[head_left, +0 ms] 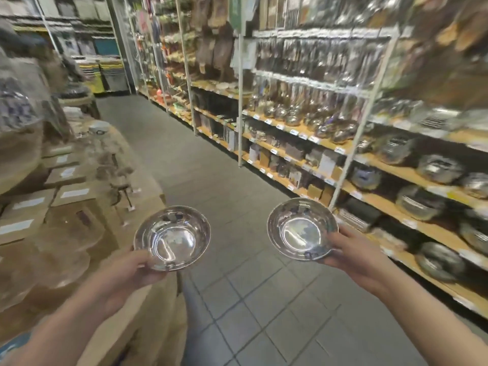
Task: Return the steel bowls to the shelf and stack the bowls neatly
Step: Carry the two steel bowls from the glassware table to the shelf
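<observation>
Head view, shop aisle, much motion blur. Landmark: the wooden shelf along the right side, holding stacks of steel bowls.

Far left of the shelf, across the tiled floor: a display of cardboard boxes; contents not visible.

Left hand, well apart from the shelf: grip curled on the near rim of the left bowl, thumb on the lip. Bowl upright, nothing in it.

Right hand, nearer the shelf: fingers under and thumb over the near edge of the right bowl. Also nothing in it, tipped slightly toward us.

Handling, as we judge it: thin polished steel, light, stiff, slick. A rim pinch can slip, so we would keep fingers under the base while nesting one into the other.

Shelf bowls: blurred; they look nested in short stacks, count unclear.
</observation>
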Motion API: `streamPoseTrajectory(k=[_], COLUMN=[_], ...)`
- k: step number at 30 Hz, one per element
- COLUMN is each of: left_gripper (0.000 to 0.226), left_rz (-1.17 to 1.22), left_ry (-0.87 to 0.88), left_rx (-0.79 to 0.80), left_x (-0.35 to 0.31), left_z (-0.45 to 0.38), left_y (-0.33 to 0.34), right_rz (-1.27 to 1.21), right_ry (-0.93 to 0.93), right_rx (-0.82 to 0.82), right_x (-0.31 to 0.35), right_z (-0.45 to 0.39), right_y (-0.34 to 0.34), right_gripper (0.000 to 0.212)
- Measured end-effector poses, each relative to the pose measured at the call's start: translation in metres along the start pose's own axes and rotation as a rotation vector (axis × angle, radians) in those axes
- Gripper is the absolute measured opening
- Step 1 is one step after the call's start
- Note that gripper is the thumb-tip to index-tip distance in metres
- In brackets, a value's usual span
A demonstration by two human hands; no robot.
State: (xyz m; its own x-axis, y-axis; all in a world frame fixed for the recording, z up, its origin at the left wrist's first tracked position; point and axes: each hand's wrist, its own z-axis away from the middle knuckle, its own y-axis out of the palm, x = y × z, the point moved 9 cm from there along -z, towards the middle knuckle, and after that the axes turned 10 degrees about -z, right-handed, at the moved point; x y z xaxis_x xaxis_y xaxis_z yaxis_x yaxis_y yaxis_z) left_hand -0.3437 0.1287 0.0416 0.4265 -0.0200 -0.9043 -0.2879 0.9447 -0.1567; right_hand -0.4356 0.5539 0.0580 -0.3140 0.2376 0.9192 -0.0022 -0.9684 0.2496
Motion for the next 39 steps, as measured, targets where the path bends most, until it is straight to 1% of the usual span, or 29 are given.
streamPoseTrajectory(k=[4,8,15,18,23,27,31,34,39], left_gripper=[0.018,0.018,0.018,0.016,0.016,0.017,0.018,0.02,0.015], left_rz=[-0.02,-0.027,0.024,0.024,0.001,-0.004,0.011,0.02,0.011], left_ry=[-0.004,0.002,-0.032,-0.031,-0.016,-0.035,-0.081,-0.103,-0.115], left_rx=[0.065,0.105,0.151,0.168,0.175,0.183,0.159,0.16,0.197], left_x=[-0.025,-0.039,-0.053,-0.061,-0.086,-0.115,-0.149,-0.179,-0.223], left_z=[-0.015,-0.034,-0.099,-0.136,-0.217,-0.295,-0.371,-0.422,-0.5], left_y=[0.054,0.087,0.121,0.134,0.148,0.153,0.154,0.168,0.203], right_rz=[-0.053,-0.074,-0.104,-0.118,-0.131,-0.154,-0.205,-0.228,-0.257], right_ry=[-0.015,-0.016,-0.045,-0.045,-0.024,-0.022,0.002,0.016,0.031], right_rx=[-0.105,-0.125,-0.174,-0.197,-0.247,-0.313,-0.331,-0.343,-0.389], right_x=[0.009,0.01,0.014,0.017,0.028,0.045,0.061,0.076,0.102], right_z=[-0.007,-0.023,-0.065,-0.094,-0.165,-0.236,-0.307,-0.358,-0.441], right_y=[-0.051,-0.077,-0.092,-0.091,-0.082,-0.074,-0.055,-0.045,-0.043], right_gripper=[0.023,0.029,0.023,0.026,0.024,0.022,0.02,0.022,0.025])
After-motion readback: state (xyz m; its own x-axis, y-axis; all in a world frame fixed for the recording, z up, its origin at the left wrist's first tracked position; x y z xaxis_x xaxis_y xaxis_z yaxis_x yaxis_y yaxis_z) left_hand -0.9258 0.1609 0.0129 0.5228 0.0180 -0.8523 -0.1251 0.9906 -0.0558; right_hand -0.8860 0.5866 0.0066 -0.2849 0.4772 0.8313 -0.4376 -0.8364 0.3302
